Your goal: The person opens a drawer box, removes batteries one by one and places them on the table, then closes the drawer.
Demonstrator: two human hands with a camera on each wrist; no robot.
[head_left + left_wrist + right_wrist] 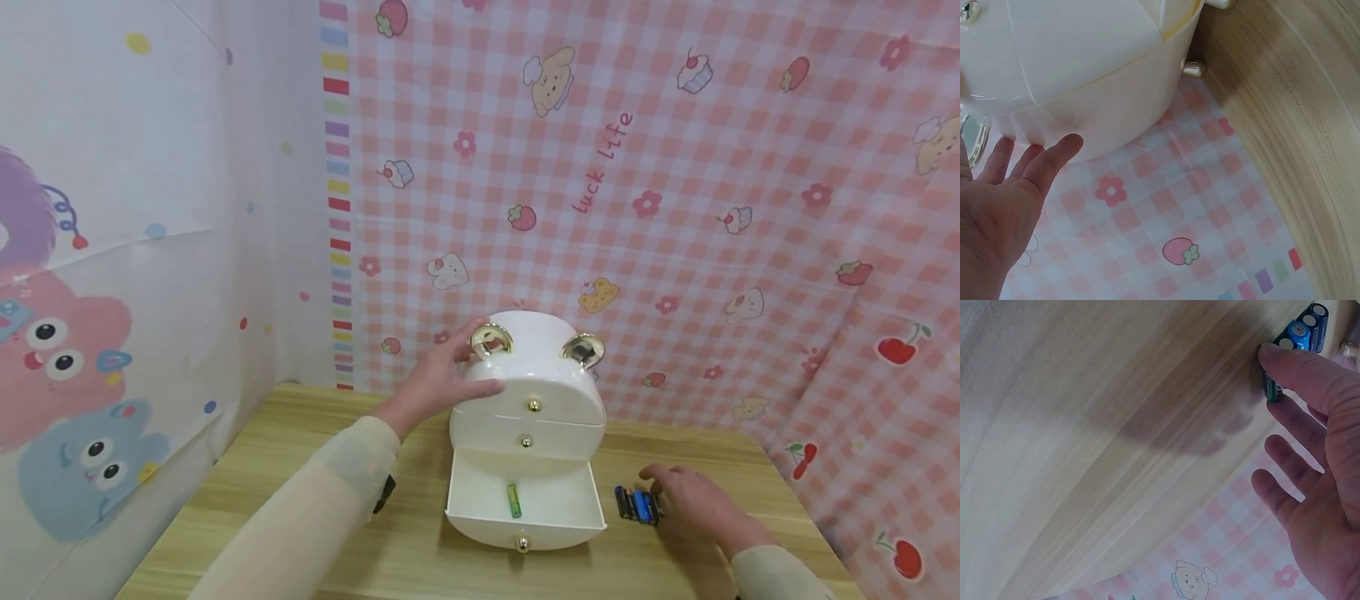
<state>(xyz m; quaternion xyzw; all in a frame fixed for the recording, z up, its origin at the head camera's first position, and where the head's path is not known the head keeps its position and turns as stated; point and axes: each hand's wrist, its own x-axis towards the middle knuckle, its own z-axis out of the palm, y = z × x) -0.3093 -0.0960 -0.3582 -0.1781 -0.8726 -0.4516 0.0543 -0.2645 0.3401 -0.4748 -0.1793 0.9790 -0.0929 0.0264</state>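
A white storage box (528, 392) with gold round ears has its bottom drawer (480, 479) pulled out. A green battery (513, 501) lies in that drawer. My left hand (442, 375) rests at the box's upper left, near one ear, with its fingers (1054, 164) fairly straight along the white shell. To the right of the drawer, several batteries (637, 505) lie side by side. My right hand (1329, 444) is at their right end. Its thumb and index finger pinch a dark green battery (1274, 390), partly hidden by the thumb; the other fingers are spread.
The box stands on a wood-grain table (315, 467). Behind it hangs a pink checked cloth (465, 217), close to the box's back. A white printed cloth (180, 317) covers the left side. Gold knobs (522, 543) stick out from the drawer fronts.
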